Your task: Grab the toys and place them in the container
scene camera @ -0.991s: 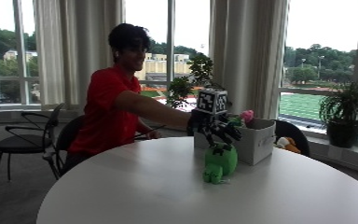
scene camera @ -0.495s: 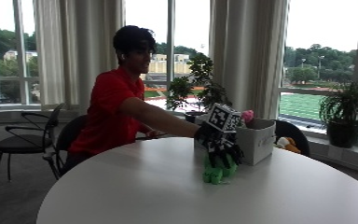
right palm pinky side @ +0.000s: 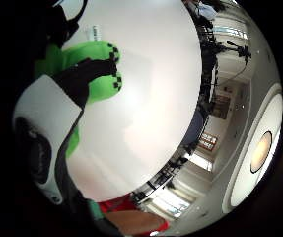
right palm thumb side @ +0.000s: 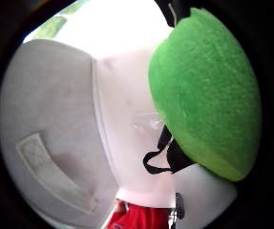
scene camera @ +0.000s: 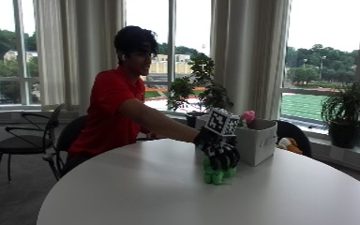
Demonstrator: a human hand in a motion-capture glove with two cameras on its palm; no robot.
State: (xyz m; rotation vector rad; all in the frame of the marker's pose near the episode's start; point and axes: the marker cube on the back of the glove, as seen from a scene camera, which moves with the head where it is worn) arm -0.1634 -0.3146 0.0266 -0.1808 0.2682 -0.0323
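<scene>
A person in a red shirt sits at a round white surface (scene camera: 136, 197) by tall windows, right arm stretched forward. The gloved right hand (scene camera: 221, 152) is lowered over a bright green plush toy (scene camera: 217, 172), and the grip is curled down around the toy's upper part, dark fingers draped over its top. The toy stands with its stubby legs on the surface, just beside a white container (scene camera: 260, 140), an open box. A pink toy (scene camera: 247, 116) pokes out above the box's rim, so it appears to be already inside. An orange and white toy (scene camera: 287, 144) lies behind the box, towards the window sill.

The palm views show why the hand sits as it does: green plush fills one side of the thumb-side view, very close to the palm, with the pale wall of the container next to it. From the little-finger side, a black-gloved finger (right palm pinky side: 89, 71) lies across the toy's green body, which carries black checked patches. This looks like a grasp from above, ready for a lift into the box close by.

A small white tag near the toy carries print too small to read. No brand name or other writing can be made out anywhere
</scene>
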